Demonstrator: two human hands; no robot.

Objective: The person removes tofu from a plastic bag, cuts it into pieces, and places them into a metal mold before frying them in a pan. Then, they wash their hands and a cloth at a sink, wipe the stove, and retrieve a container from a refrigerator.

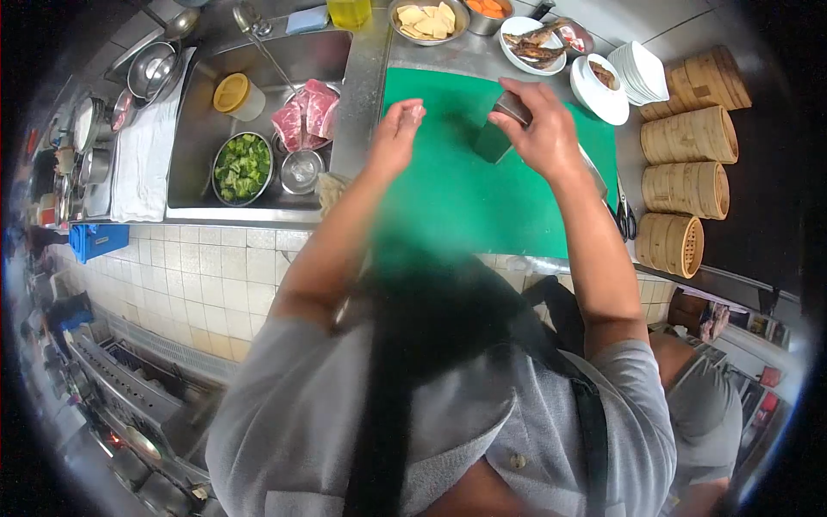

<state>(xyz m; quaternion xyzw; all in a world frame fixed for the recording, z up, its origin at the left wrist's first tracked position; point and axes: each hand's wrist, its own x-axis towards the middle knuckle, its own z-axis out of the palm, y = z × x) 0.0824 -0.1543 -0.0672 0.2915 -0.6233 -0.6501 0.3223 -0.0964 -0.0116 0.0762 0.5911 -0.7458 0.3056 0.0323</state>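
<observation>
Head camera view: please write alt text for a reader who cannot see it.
A person's right hand grips a cleaver over a green cutting board, while the left hand pinches something small. A sink with raw meat lies left, bamboo steamers right.

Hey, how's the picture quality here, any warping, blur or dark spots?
Head view: strong fisheye bending, black corners; the green cutting board blurs into a dark smear near the chest; the left hand and right hand, gripping a cleaver, are fairly sharp; steel counter evenly lit.
</observation>
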